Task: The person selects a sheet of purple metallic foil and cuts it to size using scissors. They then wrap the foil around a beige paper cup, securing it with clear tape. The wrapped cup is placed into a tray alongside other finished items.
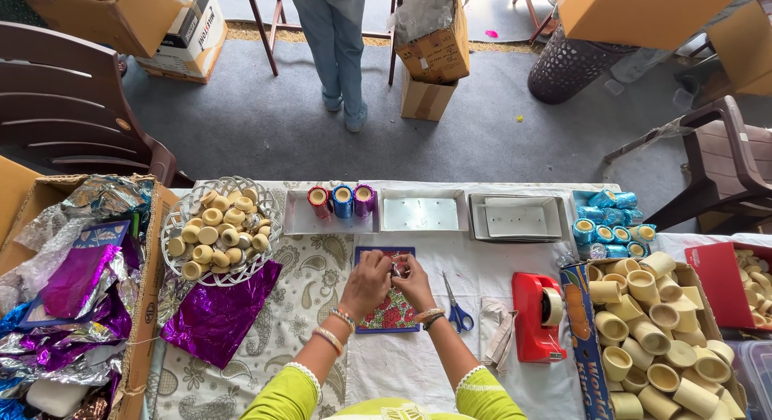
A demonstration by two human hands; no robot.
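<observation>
Both hands, the left hand (366, 282) and right hand (413, 280), pinch one small silvery piece (396, 268) together above the floral card (392, 311), with purple foil (215, 315) far left of it and scissors (457, 307) just right; keeping fingertips close should steady it.

Your sleeves (277, 397) are lime green with white lace cuffs, and beaded bracelets (342, 319) ring your wrists. Under your hands lies a blue-edged card (392, 311) with a red floral print. The desk cloth (314, 283) is white with grey paisley. You have a purple foil sheet (215, 314), blue-handled scissors (458, 307), a red tape dispenser (537, 317), and three foil-wrapped cups (342, 200) in red, blue and purple. Cream cups fill the white basket (193, 207); more cups, wrapped in blue foil (611, 223), sit on the right.
</observation>
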